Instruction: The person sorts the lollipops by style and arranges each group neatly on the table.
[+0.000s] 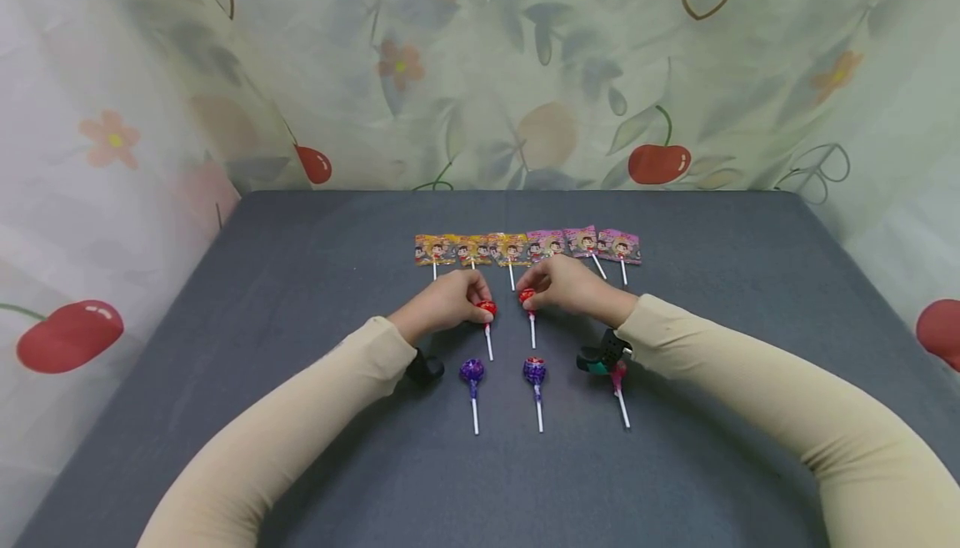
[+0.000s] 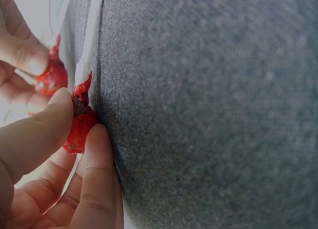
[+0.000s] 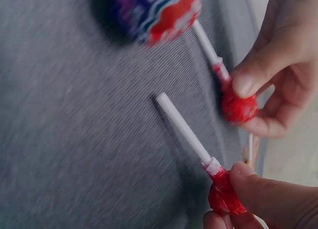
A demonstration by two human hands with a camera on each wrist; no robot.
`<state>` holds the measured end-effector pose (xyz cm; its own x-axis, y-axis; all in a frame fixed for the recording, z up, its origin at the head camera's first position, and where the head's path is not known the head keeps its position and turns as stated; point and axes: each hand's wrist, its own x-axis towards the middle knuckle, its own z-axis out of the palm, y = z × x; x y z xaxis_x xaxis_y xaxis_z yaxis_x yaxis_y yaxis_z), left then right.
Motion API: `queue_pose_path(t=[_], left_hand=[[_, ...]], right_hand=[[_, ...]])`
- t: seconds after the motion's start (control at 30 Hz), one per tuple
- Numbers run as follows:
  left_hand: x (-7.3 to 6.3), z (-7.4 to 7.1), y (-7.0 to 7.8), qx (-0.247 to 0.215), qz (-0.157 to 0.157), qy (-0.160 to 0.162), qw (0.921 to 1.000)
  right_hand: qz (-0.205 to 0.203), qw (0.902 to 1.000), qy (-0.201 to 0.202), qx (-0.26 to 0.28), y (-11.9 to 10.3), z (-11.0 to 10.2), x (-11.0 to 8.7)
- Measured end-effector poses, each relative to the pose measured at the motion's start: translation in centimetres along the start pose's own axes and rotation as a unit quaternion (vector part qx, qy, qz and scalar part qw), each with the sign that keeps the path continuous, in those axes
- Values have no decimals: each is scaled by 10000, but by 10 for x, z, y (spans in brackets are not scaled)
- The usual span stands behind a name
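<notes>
Two red-wrapped lollipops lie close together mid-table, their white sticks pointing toward me. My left hand (image 1: 448, 302) pinches the left red lollipop (image 1: 487, 308) by its head between thumb and fingers; the left wrist view shows this grip on the wrapped head (image 2: 82, 132). With thumb and fingertips, my right hand (image 1: 568, 285) grips the head of the right red lollipop (image 1: 527, 299), seen at the bottom of the right wrist view (image 3: 224, 196). Nearer me lie two purple lollipops, one on the left (image 1: 472, 371) and one on the right (image 1: 535, 371).
Behind the hands runs a row of flat-wrapped lollipops, yellow ones (image 1: 435, 249) at left and pink ones (image 1: 619, 246) at right. A pinkish-red lollipop (image 1: 619, 381) is partly hidden below the right wrist camera (image 1: 600, 356). A patterned curtain (image 1: 480, 72) borders the grey table (image 1: 337, 231).
</notes>
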<state>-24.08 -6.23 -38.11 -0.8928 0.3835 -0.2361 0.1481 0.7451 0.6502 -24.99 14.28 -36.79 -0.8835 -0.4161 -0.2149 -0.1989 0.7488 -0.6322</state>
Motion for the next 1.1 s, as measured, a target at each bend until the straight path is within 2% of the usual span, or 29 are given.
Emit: queue_pose_path(t=[0.3, 0.6, 1.1], left_hand=[[0, 0, -1, -56, 3, -35, 10000], [0, -1, 0, 8, 22, -44, 10000], [2, -1, 0, 95, 29, -25, 9999]], right_hand=[[-95, 9993, -59, 350, -14, 8, 2], [-415, 9986, -152, 306, -19, 16, 4], [-417, 9990, -110, -77, -20, 18, 7]])
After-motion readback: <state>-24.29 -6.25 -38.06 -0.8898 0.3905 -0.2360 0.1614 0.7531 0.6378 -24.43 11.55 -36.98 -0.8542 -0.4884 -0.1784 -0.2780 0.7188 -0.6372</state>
